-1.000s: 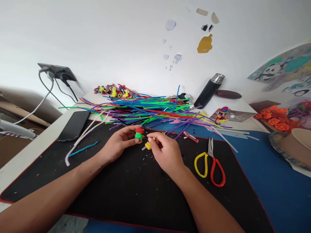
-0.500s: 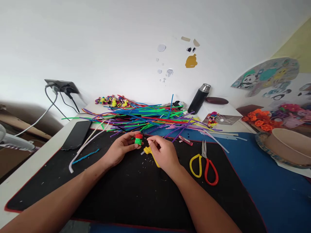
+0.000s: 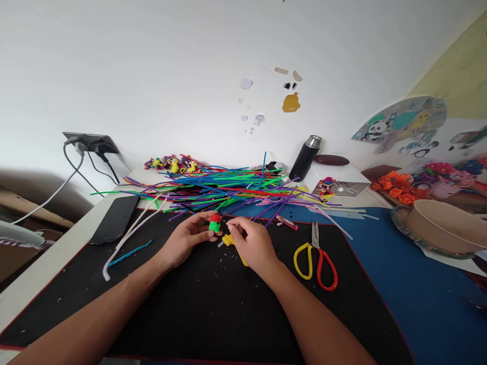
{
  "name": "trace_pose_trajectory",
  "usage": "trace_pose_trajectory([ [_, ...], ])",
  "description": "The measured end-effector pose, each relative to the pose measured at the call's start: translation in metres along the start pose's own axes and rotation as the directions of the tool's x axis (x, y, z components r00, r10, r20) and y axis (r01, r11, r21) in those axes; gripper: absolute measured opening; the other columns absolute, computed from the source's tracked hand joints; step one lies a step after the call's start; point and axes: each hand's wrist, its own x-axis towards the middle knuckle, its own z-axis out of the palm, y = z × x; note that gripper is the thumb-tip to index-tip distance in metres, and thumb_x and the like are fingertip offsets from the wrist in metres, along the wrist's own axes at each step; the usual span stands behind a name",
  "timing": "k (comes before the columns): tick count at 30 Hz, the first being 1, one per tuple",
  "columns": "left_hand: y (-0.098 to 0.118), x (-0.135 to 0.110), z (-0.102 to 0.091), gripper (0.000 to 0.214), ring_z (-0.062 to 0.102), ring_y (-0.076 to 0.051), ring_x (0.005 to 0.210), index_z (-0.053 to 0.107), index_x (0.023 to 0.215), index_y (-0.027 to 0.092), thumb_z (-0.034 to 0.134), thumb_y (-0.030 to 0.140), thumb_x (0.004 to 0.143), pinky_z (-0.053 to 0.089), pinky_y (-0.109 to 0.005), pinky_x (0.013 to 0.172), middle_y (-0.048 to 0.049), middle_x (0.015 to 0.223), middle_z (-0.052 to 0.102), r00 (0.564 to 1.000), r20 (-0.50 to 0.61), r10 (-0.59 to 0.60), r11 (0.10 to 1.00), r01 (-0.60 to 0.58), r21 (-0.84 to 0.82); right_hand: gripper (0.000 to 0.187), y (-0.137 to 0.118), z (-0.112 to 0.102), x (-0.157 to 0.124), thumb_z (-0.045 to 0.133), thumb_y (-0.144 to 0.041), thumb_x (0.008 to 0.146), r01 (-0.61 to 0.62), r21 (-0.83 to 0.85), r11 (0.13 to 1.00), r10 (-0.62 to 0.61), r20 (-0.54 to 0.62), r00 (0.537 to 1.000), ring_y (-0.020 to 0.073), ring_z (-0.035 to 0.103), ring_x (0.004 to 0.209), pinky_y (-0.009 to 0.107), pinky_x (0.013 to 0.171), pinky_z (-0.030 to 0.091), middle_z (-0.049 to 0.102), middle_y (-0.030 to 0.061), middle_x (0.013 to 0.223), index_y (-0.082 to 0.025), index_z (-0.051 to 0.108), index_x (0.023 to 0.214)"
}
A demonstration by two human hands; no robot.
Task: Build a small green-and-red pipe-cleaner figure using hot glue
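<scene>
My left hand (image 3: 186,241) is closed on a small coiled piece, green with a red top (image 3: 215,224), held just above the black mat (image 3: 182,309). My right hand (image 3: 251,244) is closed in a pinch right beside that piece, fingertips close to it. Under the right hand, a yellow tool (image 3: 230,242) lies on the mat; whether the fingers grip it is hidden. A big heap of coloured pipe cleaners (image 3: 232,186) lies just beyond both hands.
Yellow-and-red scissors (image 3: 315,256) lie right of my right hand. A black phone (image 3: 115,219), white pipe cleaners (image 3: 131,232) and a blue one (image 3: 130,252) lie left. A dark flask (image 3: 304,157), small figures (image 3: 171,163), orange flowers (image 3: 393,185) and a bowl (image 3: 443,225) stand behind and right.
The view has tilted up and shifted a little. Both hands stay together over the mat; the right hand has edged nearer the green and red piece.
</scene>
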Motion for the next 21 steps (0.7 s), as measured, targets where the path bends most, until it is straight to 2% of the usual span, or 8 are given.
trace_pose_trajectory([
  [8,-0.0002,-0.0003,-0.0001,0.055,0.084,-0.025,0.096,0.086,0.129,0.023,0.106,0.023,0.078,0.068,-0.03,0.08,-0.0115,0.115,0.086,0.999,0.043,0.009,1.0,-0.008,-0.015,0.023,-0.0016,-0.0005,-0.0006,0.064,-0.031,0.107,0.005,-0.009,1.0,-0.005,0.005,1.0,0.0165,0.068,0.071,0.027,0.069,0.046,0.079,0.0021,0.084,-0.023,0.085,0.109],
  [21,-0.0008,-0.0003,-0.0021,0.052,0.084,-0.025,0.095,0.087,0.128,0.024,0.105,0.024,0.079,0.069,-0.03,0.079,-0.0119,0.119,0.086,0.999,0.052,0.01,1.0,-0.01,-0.004,0.023,-0.0036,-0.001,-0.0015,0.063,-0.031,0.107,-0.004,-0.036,0.999,0.005,0.035,0.999,0.0173,0.065,0.068,0.029,0.068,0.042,0.074,0.0008,0.077,-0.024,0.085,0.108],
])
